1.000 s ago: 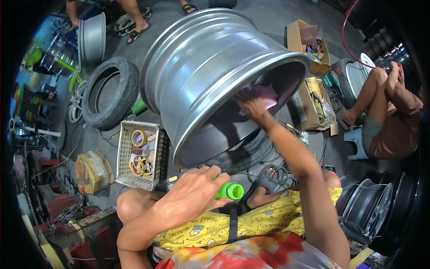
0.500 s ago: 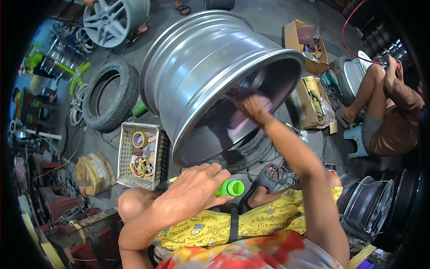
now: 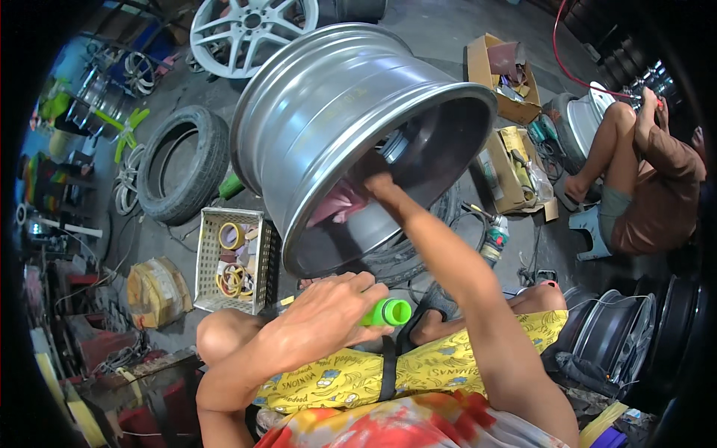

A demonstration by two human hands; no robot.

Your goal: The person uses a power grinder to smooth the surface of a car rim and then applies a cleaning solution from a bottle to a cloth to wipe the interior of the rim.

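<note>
A large silver wheel rim (image 3: 336, 112) lies tilted in front of me, its open barrel facing me. Inside the barrel, my right hand (image 3: 377, 179) is closed on a pink cloth (image 3: 340, 203) against the inner wall; its fingers are partly lost in shadow. Below the rim's near lip, over my lap, my left hand (image 3: 328, 305) wraps round a bright green bottle (image 3: 394, 312). The bottle's uncapped mouth points right, and most of its body is hidden by the hand.
A tire (image 3: 183, 164) and a white basket (image 3: 200, 257) of tape rolls stand left of the rim. Cardboard boxes (image 3: 489, 172) and a power tool (image 3: 494, 239) lie to the right. Another person (image 3: 650, 187) sits at far right. A spoked wheel (image 3: 254, 48) stands behind.
My right hand and the pink cloth have moved left and down inside the barrel. The spoked wheel behind has shifted right. My left hand keeps its hold on the bottle.
</note>
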